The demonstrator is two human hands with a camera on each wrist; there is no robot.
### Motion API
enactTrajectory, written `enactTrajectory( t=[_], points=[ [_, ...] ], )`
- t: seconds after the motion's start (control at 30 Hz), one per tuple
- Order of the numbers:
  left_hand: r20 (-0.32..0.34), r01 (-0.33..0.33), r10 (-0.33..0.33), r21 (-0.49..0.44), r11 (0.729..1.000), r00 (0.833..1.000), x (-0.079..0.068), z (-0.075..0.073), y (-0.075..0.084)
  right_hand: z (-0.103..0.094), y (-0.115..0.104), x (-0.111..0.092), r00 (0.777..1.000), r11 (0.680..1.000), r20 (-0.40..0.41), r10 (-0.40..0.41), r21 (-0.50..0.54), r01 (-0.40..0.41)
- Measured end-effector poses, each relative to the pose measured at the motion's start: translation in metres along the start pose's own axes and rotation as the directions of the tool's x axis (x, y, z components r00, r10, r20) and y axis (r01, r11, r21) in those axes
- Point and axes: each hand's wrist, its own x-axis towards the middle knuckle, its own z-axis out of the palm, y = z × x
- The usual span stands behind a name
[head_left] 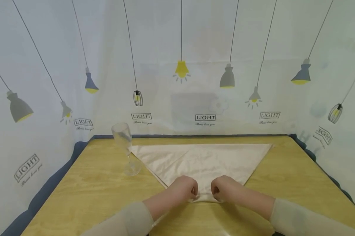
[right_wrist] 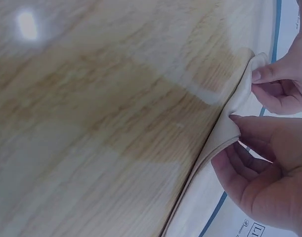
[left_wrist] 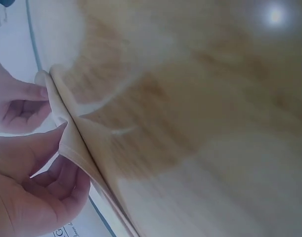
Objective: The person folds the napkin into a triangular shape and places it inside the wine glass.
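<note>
A pale cream cloth napkin lies folded on the table, its long straight edge at the back and its narrowed, folded edge toward me. My left hand pinches that near edge on the left. On the right, my right hand pinches the same edge, a short gap apart. In the left wrist view the left thumb and fingers hold the cloth's rolled edge between them. The right wrist view shows the right hand gripping the layered edge likewise.
A clear stemmed glass stands upright left of the napkin, close to its left corner. The wooden table has a dark blue border behind it. White curtains printed with hanging lamps surround the back and sides.
</note>
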Motion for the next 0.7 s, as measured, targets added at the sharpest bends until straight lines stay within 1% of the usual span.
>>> enactTrajectory(
  t=[0.1, 0.13, 0.17, 0.2, 0.23, 0.3, 0.37, 0.4, 0.43, 0.47, 0.5, 0.53, 0.63, 0.7],
  points=[
    [-0.018, -0.039, 0.041, 0.113, 0.993, 0.999, 0.000, 0.002, 0.002, 0.000, 0.001, -0.001, 1.000, 0.999, 0.007, -0.019, -0.026, 0.019],
    [-0.019, -0.051, 0.055, 0.165, 0.985, 0.998, 0.000, 0.002, 0.003, 0.001, 0.002, -0.001, 0.999, 0.998, 0.007, -0.038, -0.044, 0.038],
    [-0.028, -0.066, 0.075, 0.233, 0.970, 0.997, 0.000, 0.003, 0.005, 0.001, 0.002, -0.001, 0.998, 0.995, 0.005, -0.068, -0.067, 0.068],
    [-0.033, -0.085, 0.100, 0.304, 0.949, 0.994, -0.001, 0.004, 0.006, 0.002, 0.002, -0.001, 0.995, 0.990, -0.001, -0.099, -0.100, 0.099],
    [-0.032, -0.105, 0.127, 0.375, 0.921, 0.991, -0.004, 0.006, 0.008, 0.004, 0.002, -0.003, 0.990, 0.981, -0.008, -0.139, -0.140, 0.137],
    [-0.023, -0.143, 0.179, 0.504, 0.852, 0.984, -0.008, 0.010, 0.011, 0.008, 0.002, -0.006, 0.975, 0.951, -0.037, -0.220, -0.232, 0.206],
    [-0.010, -0.177, 0.228, 0.600, 0.780, 0.974, -0.012, 0.011, 0.015, 0.011, 0.001, -0.010, 0.954, 0.911, -0.068, -0.290, -0.326, 0.254],
    [0.003, -0.194, 0.246, 0.622, 0.758, 0.969, -0.014, 0.011, 0.016, 0.012, 0.000, -0.011, 0.947, 0.892, -0.080, -0.312, -0.367, 0.264],
    [0.017, -0.211, 0.258, 0.630, 0.747, 0.966, -0.015, 0.009, 0.016, 0.013, -0.001, -0.012, 0.938, 0.873, -0.090, -0.334, -0.406, 0.272],
    [0.031, -0.227, 0.268, 0.632, 0.741, 0.963, -0.016, 0.007, 0.017, 0.013, -0.003, -0.014, 0.936, 0.861, -0.095, -0.339, -0.432, 0.268],
    [0.049, -0.242, 0.272, 0.621, 0.745, 0.961, -0.016, 0.004, 0.017, 0.013, -0.004, -0.015, 0.938, 0.858, -0.093, -0.333, -0.443, 0.261],
    [0.070, -0.257, 0.272, 0.606, 0.752, 0.960, -0.016, 0.001, 0.016, 0.012, -0.006, -0.016, 0.943, 0.856, -0.087, -0.322, -0.451, 0.251],
    [0.128, -0.287, 0.261, 0.565, 0.773, 0.957, -0.016, -0.006, 0.015, 0.011, -0.010, -0.020, 0.945, 0.830, -0.075, -0.318, -0.503, 0.240],
    [0.153, -0.281, 0.236, 0.533, 0.798, 0.960, -0.016, -0.009, 0.015, 0.011, -0.012, -0.022, 0.951, 0.826, -0.060, -0.305, -0.514, 0.233]
  ],
)
